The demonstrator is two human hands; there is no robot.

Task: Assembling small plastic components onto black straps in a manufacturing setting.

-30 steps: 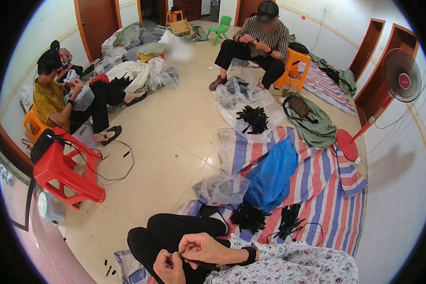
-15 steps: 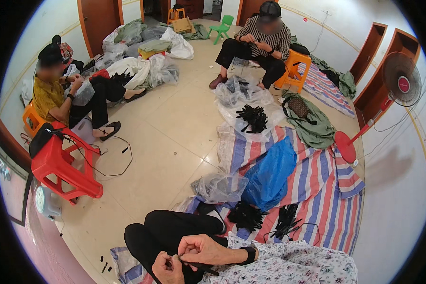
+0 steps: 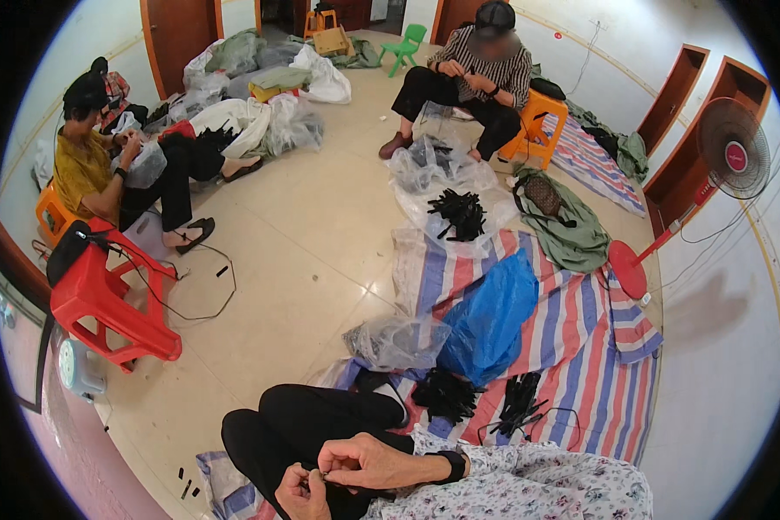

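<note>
My left hand and my right hand meet over my lap, above my black trousers. Their fingertips pinch a small dark piece between them; it is too small to tell its kind. My right wrist wears a black band, and the sleeve is floral. On the striped sheet just beyond my knees lie two piles of black pieces.
A blue bag and clear plastic bags lie on the sheet. A red plastic chair stands at the left and a red fan at the right. Two seated people work with their hands on orange stools; more bags fill the far corner.
The view has shifted slightly downward and left. My hands stay together over my lap, fingers still pinched on the small piece.
</note>
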